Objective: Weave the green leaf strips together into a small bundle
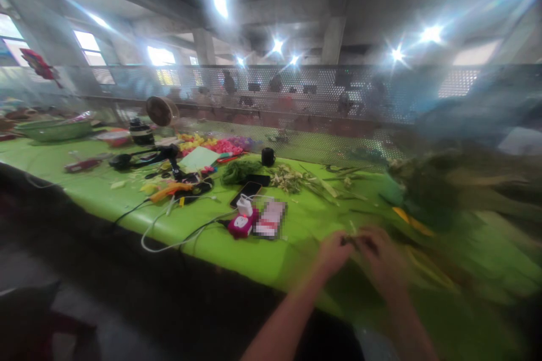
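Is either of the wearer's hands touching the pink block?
No: the left hand and the right hand are together over the green table, visibly apart from the pink block.

Left hand (334,252) and right hand (385,256) over table (262,256), front right, thin piece (352,240) between. Phone (270,220) left of them; socket block (242,227) just left of phone. Basin (55,131) far left. Mesh screen (305,93) behind table. Heap (457,186) right, probably leaves, blurred.

Hands (334,251) (383,254) blurred, piece (349,240) between them too small to tell, phone screen (270,219) pixelated
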{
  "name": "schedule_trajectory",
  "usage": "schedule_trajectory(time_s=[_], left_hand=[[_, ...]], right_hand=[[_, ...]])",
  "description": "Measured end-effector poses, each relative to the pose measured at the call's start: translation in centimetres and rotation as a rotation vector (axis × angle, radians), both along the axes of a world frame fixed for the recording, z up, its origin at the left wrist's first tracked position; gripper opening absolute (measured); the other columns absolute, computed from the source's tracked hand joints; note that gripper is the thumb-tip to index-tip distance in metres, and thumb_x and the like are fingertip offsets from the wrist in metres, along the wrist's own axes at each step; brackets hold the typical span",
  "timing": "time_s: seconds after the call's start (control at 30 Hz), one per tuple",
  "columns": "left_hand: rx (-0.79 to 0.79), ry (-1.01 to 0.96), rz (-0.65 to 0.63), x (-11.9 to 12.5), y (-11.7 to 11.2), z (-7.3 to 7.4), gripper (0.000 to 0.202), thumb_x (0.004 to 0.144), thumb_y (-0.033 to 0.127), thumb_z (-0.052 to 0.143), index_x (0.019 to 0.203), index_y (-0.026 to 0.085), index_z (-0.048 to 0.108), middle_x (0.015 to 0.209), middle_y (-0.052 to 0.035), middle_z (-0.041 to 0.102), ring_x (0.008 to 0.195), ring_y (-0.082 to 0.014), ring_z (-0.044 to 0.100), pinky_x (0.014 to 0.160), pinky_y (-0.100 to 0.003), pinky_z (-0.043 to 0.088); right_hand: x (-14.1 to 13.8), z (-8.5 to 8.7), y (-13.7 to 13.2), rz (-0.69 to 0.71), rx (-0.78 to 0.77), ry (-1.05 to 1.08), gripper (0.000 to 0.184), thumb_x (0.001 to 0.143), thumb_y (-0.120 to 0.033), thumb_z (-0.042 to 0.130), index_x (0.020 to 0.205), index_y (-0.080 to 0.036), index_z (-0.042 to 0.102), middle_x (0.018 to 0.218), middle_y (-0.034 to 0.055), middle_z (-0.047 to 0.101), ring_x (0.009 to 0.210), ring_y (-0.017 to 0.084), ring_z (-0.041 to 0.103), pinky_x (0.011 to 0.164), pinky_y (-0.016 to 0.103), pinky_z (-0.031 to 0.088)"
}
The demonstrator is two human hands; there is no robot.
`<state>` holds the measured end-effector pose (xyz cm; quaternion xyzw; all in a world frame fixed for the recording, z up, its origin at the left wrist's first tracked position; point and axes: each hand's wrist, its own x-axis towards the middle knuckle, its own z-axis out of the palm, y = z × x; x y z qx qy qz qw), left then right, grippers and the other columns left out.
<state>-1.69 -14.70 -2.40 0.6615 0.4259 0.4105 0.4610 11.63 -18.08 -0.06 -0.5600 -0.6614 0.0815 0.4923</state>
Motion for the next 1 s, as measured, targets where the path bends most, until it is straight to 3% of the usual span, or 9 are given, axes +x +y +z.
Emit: schedule_trajectory(time_s=[0.27,0.77,1.0], left_hand=[[0.090,0.096,0.051,-0.2,-0.4,0.7,0.012,0.073,0.021,0.051,0.063,0.017,0.046,0.064,0.0021,0.045,0.063,-0.0121,0.041,0.058,-0.024,0.031],[0.291,0.297,0.006,-0.6,-1.0,1.7,0.010,0.072,0.016,0.051,0.075,0.017,0.060,0.075,-0.0039,0.058,0.070,-0.0167,0.049,0.068,-0.027,0.038],[0.268,0.316,0.005,-0.7,-1.0,1.5,0.011,0.075,0.021,0.052,0.077,0.017,0.061,0.076,-0.0055,0.060,0.070,-0.0177,0.050,0.066,-0.028,0.039]], right_hand=[[0.4,-0.3,0.0,0.029,-0.039,-0.066,0.023,0.083,-0.036,0.048,0.076,-0.022,0.065,0.105,0.0077,0.060,0.097,0.023,0.057,0.080,0.036,0.045],[1.0,-0.5,0.4,0.167,-0.024,-0.147,0.018,0.083,-0.030,0.049,0.078,-0.023,0.065,0.101,0.0070,0.061,0.097,0.022,0.057,0.083,0.036,0.044],[0.5,-0.2,-0.1,0.018,0.053,-0.171,0.018,0.082,-0.037,0.054,0.085,-0.023,0.066,0.091,0.0056,0.061,0.079,0.019,0.060,0.071,0.033,0.048]])
